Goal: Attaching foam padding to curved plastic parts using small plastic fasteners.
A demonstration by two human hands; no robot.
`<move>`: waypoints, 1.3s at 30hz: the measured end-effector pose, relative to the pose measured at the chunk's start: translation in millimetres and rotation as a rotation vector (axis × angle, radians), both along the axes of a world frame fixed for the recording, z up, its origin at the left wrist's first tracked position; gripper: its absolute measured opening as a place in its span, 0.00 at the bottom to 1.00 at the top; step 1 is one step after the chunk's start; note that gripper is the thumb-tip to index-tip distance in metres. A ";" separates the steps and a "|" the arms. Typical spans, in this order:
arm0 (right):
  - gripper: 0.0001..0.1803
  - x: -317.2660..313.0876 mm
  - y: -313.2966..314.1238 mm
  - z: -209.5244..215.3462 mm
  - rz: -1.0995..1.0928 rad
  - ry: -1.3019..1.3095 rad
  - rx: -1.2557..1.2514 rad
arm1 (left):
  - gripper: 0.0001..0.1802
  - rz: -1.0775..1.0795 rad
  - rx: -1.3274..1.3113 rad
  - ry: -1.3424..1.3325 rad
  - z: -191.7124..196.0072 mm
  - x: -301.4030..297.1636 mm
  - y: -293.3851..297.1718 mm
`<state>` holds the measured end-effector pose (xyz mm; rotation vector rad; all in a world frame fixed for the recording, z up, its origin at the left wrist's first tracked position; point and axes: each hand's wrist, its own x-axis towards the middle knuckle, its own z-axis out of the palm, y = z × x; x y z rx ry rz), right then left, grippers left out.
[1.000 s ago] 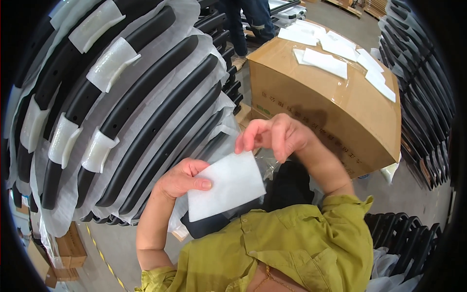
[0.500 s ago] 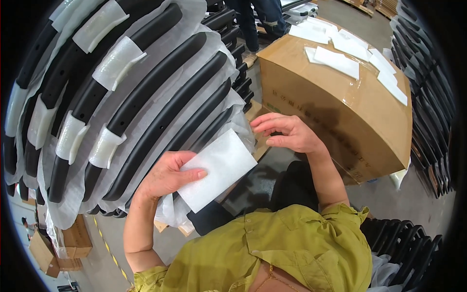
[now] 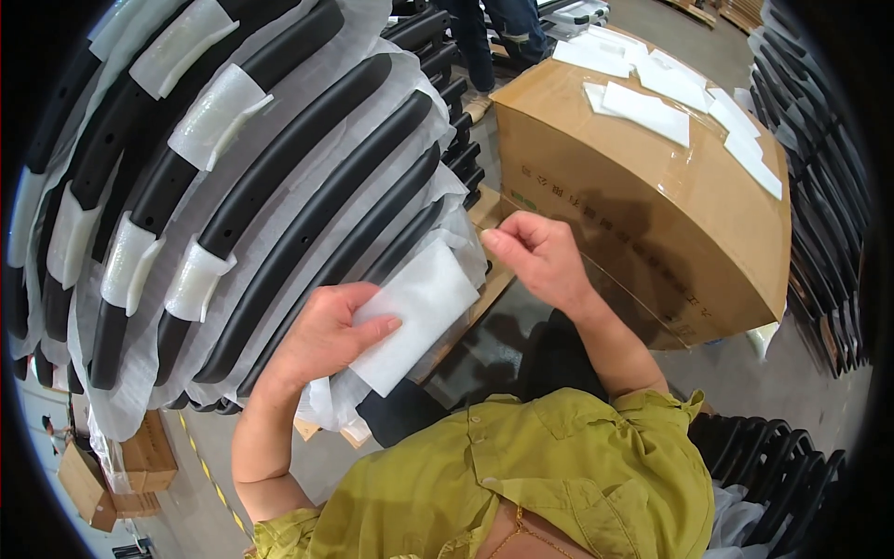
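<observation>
My left hand (image 3: pixel 328 334) holds a white foam sheet (image 3: pixel 426 312), thumb on top and the other fingers beneath. To its right is my right hand (image 3: pixel 545 263), closed in a pinch beside the sheet's far corner without touching it. Whether anything thin sits between those fingertips cannot be made out. Curved black bars (image 3: pixel 279 263) lie stacked under the sheet and to its left, with thin white wrapping (image 3: pixel 233 303) between them. Several bars at the left carry a wrapped foam piece (image 3: pixel 219 114) around their middle.
At the right stands a large brown carton (image 3: pixel 643 205) with loose foam sheets (image 3: pixel 647 114) on top. More black bars are stacked at the far right (image 3: pixel 819 214) and lower right (image 3: pixel 773 475). Another person's legs (image 3: pixel 494 47) are beyond. Open cartons (image 3: pixel 144 455) sit lower left.
My right hand's fingers have gone from spread to a closed pinch. The foam sheet has shifted slightly toward me and left, still in my left hand.
</observation>
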<state>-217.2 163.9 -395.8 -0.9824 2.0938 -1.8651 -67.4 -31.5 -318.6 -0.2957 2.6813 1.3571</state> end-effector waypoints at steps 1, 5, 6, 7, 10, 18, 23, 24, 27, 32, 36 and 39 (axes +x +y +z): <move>0.08 4.4 -1.7 4.9 0.000 0.037 0.021 | 0.10 -0.002 0.001 0.001 0.2 -0.3 3.5; 0.06 3.7 -4.2 3.4 -0.010 0.030 -0.179 | 0.11 -0.017 -0.168 0.054 0.4 -0.9 7.9; 0.08 2.7 1.6 10.0 0.102 0.083 -0.115 | 0.11 -0.045 -0.219 0.051 1.5 -0.2 6.6; 0.11 1.8 4.2 13.5 0.214 0.136 -0.052 | 0.11 -0.074 -0.270 0.047 2.5 0.7 5.4; 0.13 -1.4 3.1 14.3 0.290 0.284 0.019 | 0.12 -0.048 -0.166 -0.023 5.7 0.9 3.5; 0.05 -28.7 11.5 20.8 0.726 0.160 0.093 | 0.11 -0.110 0.168 -0.167 13.6 -1.9 -18.0; 0.02 -30.6 0.8 -1.6 1.255 -0.271 -0.466 | 0.13 -0.111 0.517 -0.241 7.0 -3.1 -29.4; 0.01 -29.7 -3.2 -5.0 1.282 -0.195 -0.580 | 0.13 -0.114 0.514 -0.244 3.1 -4.4 -29.9; 0.05 -17.2 -2.8 -11.3 1.269 -0.453 -0.924 | 0.14 -0.136 0.617 -0.278 -2.6 -6.6 -26.8; 0.06 -26.4 -8.5 -36.6 1.235 -0.550 -0.948 | 0.12 -0.078 0.574 -0.280 10.0 -7.9 -20.7; 0.13 -55.0 5.6 -59.5 0.766 -0.536 -0.171 | 0.11 -0.054 0.104 -0.227 29.7 -13.5 -18.3; 0.16 -52.5 3.2 -43.3 0.499 -0.293 0.218 | 0.13 -0.199 -0.277 -0.229 32.6 -17.7 -11.5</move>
